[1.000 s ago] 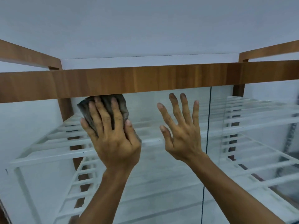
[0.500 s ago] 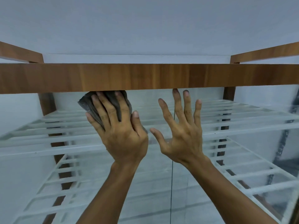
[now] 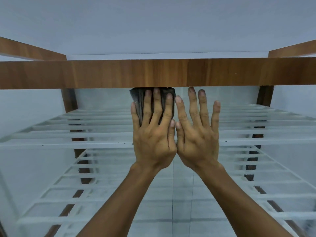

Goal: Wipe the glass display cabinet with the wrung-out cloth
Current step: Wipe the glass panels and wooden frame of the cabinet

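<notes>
Nearest to us, two bare forearms rise from the bottom edge, where their elbows are cut off. Our left hand lies flat with fingers spread, pressing a dark grey folded cloth against the clear glass front of the display cabinet. Most of the cloth is hidden under the palm and fingers; only its top and left edge show, and its upper edge disappears behind the brown wooden top rail. Our right hand is open and flat on the same pane, fingers fanned, holding nothing, its thumb touching the left thumb. A thin vertical seam in the glass shows below the wrists. Behind the pane, white slatted shelves look blurred and smeared, so we cannot tell whether the haze is on the glass. Further back stand dark brown wooden corner posts, partly hidden by the slats, then a plain pale wall.
</notes>
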`<state>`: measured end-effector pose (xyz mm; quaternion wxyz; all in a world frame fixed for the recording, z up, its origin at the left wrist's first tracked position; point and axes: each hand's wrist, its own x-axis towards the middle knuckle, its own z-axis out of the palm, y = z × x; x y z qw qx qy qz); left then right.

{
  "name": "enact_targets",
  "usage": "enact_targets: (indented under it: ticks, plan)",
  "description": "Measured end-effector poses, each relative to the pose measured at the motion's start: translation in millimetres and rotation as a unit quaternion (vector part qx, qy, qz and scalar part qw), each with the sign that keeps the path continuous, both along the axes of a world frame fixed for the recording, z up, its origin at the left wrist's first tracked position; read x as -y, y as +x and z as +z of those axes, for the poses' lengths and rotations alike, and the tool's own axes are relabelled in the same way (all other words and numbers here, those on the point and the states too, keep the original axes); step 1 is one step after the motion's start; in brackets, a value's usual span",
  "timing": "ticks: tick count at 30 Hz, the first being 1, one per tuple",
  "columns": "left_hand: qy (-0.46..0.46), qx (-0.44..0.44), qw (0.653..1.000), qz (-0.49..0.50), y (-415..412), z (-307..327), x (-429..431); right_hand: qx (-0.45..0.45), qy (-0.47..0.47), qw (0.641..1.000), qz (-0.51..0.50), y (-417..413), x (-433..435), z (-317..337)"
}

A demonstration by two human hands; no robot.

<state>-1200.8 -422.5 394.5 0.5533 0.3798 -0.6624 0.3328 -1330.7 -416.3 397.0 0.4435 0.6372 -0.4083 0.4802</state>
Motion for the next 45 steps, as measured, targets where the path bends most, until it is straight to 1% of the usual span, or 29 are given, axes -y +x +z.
enact_targets:
  ticks: [3,4,5,8,9,11,13,14,17,21,23,25,27,29,34,36,41,45]
  plan:
    - [-0.016,0.089,0.996,-0.003,19.5,-2.0,3.9,0.0,0.009,1.0,0.007,-0.4,-0.9,-0.5]
    - [-0.023,0.1,0.995,0.009,28.6,-4.8,6.8,0.002,0.012,1.0,0.011,-1.4,-1.3,-0.6]
    - [-0.028,0.084,0.996,0.026,34.7,-7.6,8.8,0.004,0.013,1.0,0.014,-2.0,-1.5,-0.6]
    - [-0.007,-0.039,0.997,0.059,29.3,-11.4,5.3,0.042,0.017,0.999,0.026,7.7,-3.3,-0.8]
    - [0.002,-0.042,0.997,0.06,24.3,-11.9,3.6,0.064,0.018,0.997,0.035,16.2,-4.9,-1.4]
    - [0.006,0.01,0.998,0.061,26.1,-14.2,2.9,0.087,0.019,0.994,0.061,37.8,-7.6,-3.6]
    - [-0.001,0.059,0.996,0.061,46.1,-16.1,5.7,0.066,0.021,0.995,0.076,57.9,-8.1,-6.3]
    - [-0.005,0.068,0.996,0.061,58.1,-16.3,6.5,0.051,0.023,0.996,0.071,65.5,-6.8,-8.3]
    - [-0.01,0.06,0.996,0.065,88.7,-20.4,7.9,0.02,0.03,0.998,0.056,86.5,-1.5,-13.5]
    - [-0.008,0.073,0.995,0.063,126.7,-23.0,9.0,0.009,0.035,0.994,0.1,123.1,6.0,-16.9]
    - [-0.006,0.069,0.995,0.073,150.0,-22.9,10.3,0.007,0.036,0.993,0.108,142.5,9.9,-17.8]
    - [-0.007,0.061,0.995,0.075,166.7,-22.1,10.9,-0.002,0.037,0.995,0.092,153.3,11.8,-17.6]
    - [-0.002,0.055,0.995,0.084,205.9,-20.1,11.5,-0.024,0.036,0.996,0.08,189.8,16.1,-16.2]
    - [-0.011,0.047,0.996,0.079,220.3,-18.1,13.8,-0.037,0.038,0.997,0.061,203.2,16.0,-11.7]
    - [-0.009,0.035,0.995,0.091,289.1,-15.4,16.5,-0.046,0.044,0.996,0.065,276.7,19.1,-7.2]
    - [-0.009,0.029,0.995,0.093,307.0,-14.5,18.4,-0.045,0.047,0.995,0.07,293.2,19.7,-7.2]
    - [0.001,-0.021,0.994,0.108,372.2,-19.8,22.0,-0.055,0.047,0.994,0.085,344.0,19.7,-17.9]
    - [-0.008,-0.07,0.991,0.113,406.9,-32.6,24.1,-0.028,0.065,0.995,0.073,357.2,21.7,-27.5]
